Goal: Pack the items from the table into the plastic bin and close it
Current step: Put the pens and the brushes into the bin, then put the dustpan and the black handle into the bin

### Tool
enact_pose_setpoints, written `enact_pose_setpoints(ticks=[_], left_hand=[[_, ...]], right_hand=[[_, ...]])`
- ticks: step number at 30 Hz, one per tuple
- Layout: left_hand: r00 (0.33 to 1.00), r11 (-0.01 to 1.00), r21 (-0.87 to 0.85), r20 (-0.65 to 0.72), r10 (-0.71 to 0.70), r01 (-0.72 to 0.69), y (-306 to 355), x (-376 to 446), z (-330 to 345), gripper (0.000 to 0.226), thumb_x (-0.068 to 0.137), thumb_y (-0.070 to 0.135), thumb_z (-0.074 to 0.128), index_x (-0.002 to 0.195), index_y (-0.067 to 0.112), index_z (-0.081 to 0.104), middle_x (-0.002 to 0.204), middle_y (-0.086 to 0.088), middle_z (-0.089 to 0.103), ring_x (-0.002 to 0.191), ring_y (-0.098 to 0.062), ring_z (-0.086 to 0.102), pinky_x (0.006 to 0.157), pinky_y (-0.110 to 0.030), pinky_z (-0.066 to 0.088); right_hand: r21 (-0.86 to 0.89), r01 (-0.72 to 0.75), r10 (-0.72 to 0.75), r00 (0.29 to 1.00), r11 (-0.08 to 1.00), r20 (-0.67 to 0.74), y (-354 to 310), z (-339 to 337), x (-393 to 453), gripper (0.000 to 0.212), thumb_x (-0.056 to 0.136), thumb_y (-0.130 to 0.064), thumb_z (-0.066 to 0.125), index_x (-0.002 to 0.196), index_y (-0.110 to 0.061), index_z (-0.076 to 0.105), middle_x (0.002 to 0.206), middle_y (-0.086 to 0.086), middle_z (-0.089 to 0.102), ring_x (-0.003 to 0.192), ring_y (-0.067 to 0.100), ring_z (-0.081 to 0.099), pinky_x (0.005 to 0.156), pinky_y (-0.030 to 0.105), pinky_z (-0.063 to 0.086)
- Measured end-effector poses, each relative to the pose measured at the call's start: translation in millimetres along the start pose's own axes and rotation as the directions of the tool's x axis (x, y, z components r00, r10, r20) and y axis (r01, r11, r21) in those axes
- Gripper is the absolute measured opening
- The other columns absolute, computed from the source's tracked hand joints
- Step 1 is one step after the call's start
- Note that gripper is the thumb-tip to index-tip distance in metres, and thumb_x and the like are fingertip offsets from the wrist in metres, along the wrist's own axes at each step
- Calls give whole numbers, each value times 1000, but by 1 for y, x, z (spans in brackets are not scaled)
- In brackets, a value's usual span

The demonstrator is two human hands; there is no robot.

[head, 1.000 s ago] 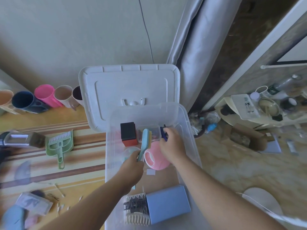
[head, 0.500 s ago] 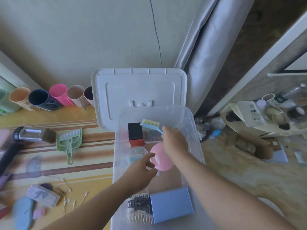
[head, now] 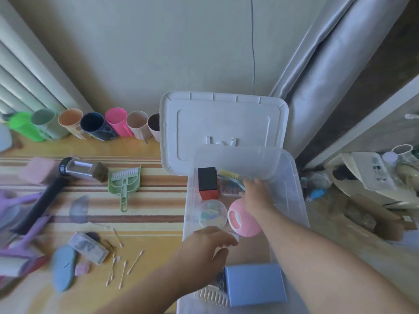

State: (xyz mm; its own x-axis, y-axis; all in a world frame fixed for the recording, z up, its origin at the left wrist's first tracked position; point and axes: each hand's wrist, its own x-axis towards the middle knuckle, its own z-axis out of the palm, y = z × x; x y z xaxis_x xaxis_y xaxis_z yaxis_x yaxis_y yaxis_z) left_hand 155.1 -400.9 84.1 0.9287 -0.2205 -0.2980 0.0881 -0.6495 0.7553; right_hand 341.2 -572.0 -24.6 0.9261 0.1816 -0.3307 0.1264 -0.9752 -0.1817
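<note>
Right hand (head: pixel 255 192) grasping the blue brush (head: pixel 230 180) at the bin's (head: pixel 297 189) far end, mid-packing; left hand (head: pixel 204 248) loose, likely due leftward for the green dustpan (head: pixel 124 182)

Both forearms are bare, with no sleeves in sight. The left hand (head: pixel 204 248) and right hand (head: pixel 257 196) wear no gloves. No rings show on the fingers (head: pixel 226 242).

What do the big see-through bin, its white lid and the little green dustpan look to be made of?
The clear storage bin looks like glossy translucent plastic: its contents show through the walls. The white lid leaning behind it seems opaque moulded plastic, matte, with raised ribs and a moulded handle. The small green dustpan on the striped table also looks like moulded plastic with a dull sheen; its pale bristles are probably synthetic, though that is hard to tell.
</note>
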Motion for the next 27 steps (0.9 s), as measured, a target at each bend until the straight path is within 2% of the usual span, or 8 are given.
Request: enact_pose_setpoints(ticks=[4,8,12,15,18,22,25,27], left_hand=[[981,995,80,-176,80,-67,-24,-6,-25,31,92,12,61,113,30,75,120,12,65,107,-7,62,90,-25,51],[939,982,186,-343,30,36,-76,-19,-64,34,91,10,65,117,29,72,124,9,62,110,-14,58,87,-26,45],[908,960,183,-401,-123,211,-146,-43,-108,33,89,8,67,115,29,73,123,8,61,109,-20,58,87,-34,50],[866,918,135,-406,-292,373,-205,-65,-147,31,92,10,66,115,30,74,129,5,59,113,-20,57,92,-30,42],[821,868,104,-397,-411,485,-262,-90,-180,29,94,16,64,116,35,71,135,2,56,118,-21,55,99,-33,43],[842,873,111,-346,-414,475,-319,-119,-215,30,92,15,67,106,42,66,126,6,55,109,-20,55,99,-34,43],[832,863,107,-348,-433,494,-372,-141,-250,30,88,11,70,110,32,74,125,1,60,112,-25,57,105,-46,48],[807,840,101,-361,-467,532,-398,-152,-272,33,87,12,70,115,29,75,126,-1,61,107,-27,60,99,-46,52]], right_hand=[[138,60,-33,982,989,-186,-6,-6,-18,35,100,-30,65,132,-16,63,124,12,57,113,34,59,94,42,52],[200,181,-129,960,963,-248,-45,-13,-42,41,92,-17,68,133,-14,68,125,14,60,115,39,57,101,47,47],[107,404,-282,781,908,-558,-116,-21,-71,28,84,-7,71,111,-12,74,109,10,64,100,40,56,85,46,48],[65,486,-340,695,872,-633,-183,-21,-86,21,83,-10,67,101,-16,75,104,7,63,96,35,55,75,43,47],[132,509,-388,777,851,-496,-250,4,-89,23,85,-15,67,106,-17,75,103,5,62,95,33,57,76,44,52],[174,257,-272,960,951,68,-322,54,-69,58,100,-38,57,154,-32,37,136,6,51,122,32,54,87,46,55],[209,44,-95,966,977,240,-371,102,-41,80,101,-53,49,165,-41,2,121,9,59,96,31,64,67,39,54],[215,-60,3,967,975,254,-392,127,-28,83,102,-53,47,165,-42,-5,105,8,63,82,29,65,61,38,54]])
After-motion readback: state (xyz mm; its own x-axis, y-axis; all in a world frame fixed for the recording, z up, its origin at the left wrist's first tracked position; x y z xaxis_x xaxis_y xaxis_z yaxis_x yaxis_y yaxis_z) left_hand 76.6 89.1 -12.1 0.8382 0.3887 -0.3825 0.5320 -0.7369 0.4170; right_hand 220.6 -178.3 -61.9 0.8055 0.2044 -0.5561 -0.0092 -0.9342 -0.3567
